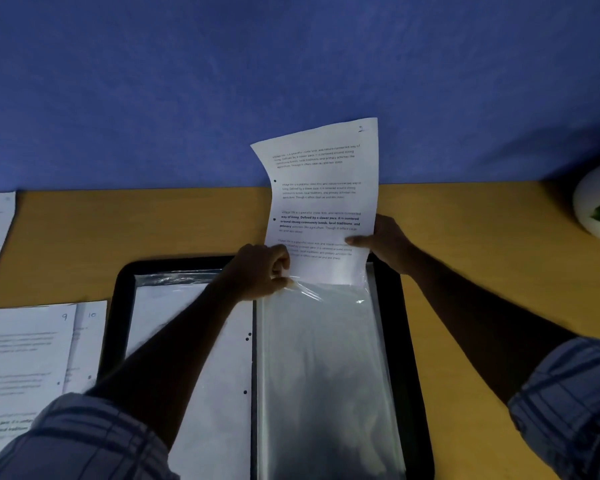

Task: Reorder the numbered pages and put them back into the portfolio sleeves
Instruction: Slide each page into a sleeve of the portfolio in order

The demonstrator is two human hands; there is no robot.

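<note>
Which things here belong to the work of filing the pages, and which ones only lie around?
For the job:
held page, in the right hand
clear sleeve, pinched by the left hand
black portfolio
page 9
page 10

Just lying about:
white plant pot

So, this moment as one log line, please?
left hand: pinches sleeve | right hand: holds page | page: partly in sleeve | portfolio: open
</note>
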